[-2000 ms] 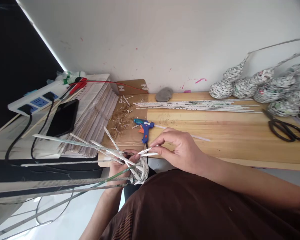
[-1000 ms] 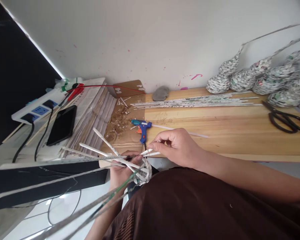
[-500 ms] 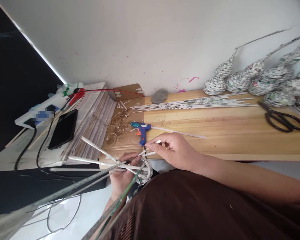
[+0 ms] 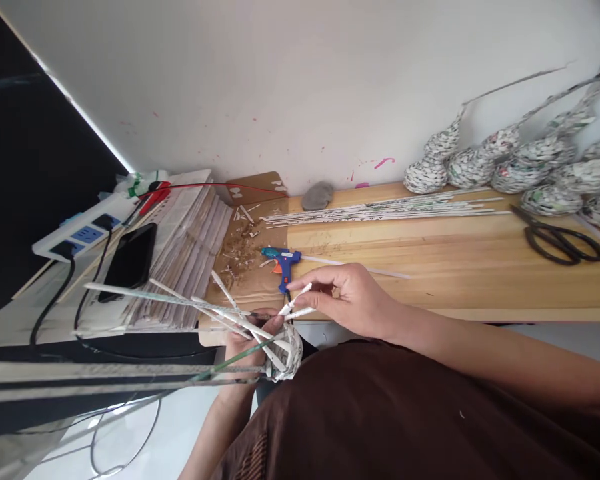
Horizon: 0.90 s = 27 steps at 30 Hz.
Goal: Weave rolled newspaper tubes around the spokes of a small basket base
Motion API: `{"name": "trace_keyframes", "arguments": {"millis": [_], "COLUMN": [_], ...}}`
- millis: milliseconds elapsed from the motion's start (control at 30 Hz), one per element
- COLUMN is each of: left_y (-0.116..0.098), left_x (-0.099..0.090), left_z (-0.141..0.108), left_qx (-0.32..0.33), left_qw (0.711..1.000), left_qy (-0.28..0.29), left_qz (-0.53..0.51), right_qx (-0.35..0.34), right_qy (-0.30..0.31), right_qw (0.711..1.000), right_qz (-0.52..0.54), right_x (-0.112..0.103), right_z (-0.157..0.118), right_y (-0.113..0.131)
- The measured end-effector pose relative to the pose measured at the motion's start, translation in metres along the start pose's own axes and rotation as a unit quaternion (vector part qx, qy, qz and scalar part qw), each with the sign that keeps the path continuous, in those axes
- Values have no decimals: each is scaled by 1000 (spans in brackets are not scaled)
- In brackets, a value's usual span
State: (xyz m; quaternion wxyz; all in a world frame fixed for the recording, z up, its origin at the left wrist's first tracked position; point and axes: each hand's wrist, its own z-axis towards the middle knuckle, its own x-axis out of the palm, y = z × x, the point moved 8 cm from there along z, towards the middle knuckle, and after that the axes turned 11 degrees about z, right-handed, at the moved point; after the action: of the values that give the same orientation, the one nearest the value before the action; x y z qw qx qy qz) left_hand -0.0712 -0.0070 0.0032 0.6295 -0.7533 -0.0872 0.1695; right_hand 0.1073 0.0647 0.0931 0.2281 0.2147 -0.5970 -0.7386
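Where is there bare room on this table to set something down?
The widest free patch is wooden tabletop, right of the right hand, bordered by the paper sticks, the scissors and the front edge. Crowded: cardboard with scraps and glue gun; newspaper stack with phone and power strip; far right, with woven paper shapes.

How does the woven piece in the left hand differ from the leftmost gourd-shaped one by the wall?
The woven piece is held in the left hand; the gourd-shaped one rests on the table. Several rods jut from the woven piece, while the gourd-shaped one tapers upward from two bulges. Both look woven from paper.
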Motion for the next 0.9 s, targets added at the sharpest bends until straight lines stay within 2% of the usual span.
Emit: {"name": "trace_keyframes", "arguments": {"millis": [167, 300, 533, 667, 800, 900], "left_y": [11, 10, 11, 8, -3, -13], "left_x": [1, 8, 12, 8, -3, -5], "left_z": [-2, -4, -2, -2, -2, -3], "left_qx": [-44, -45, -42, -20, 39, 80], "left_qw": [999, 997, 996, 999, 999, 994], "left_qy": [24, 50, 64, 43, -9, -32], "left_qz": [-21, -43, -52, -21, 28, 71], "right_qx": [-22, -50, -82, -86, -55, -62], "right_qy": [-2, -20, -26, -20, -17, -2], "right_qw": [999, 995, 993, 993, 997, 995], "right_qz": [-35, -85, -83, -76, -61, -84], "right_x": [2, 2, 5, 5, 5, 7], "right_z": [-2, -5, -6, -8, -7, -6], "right_y": [6, 16, 25, 24, 16, 16]}}
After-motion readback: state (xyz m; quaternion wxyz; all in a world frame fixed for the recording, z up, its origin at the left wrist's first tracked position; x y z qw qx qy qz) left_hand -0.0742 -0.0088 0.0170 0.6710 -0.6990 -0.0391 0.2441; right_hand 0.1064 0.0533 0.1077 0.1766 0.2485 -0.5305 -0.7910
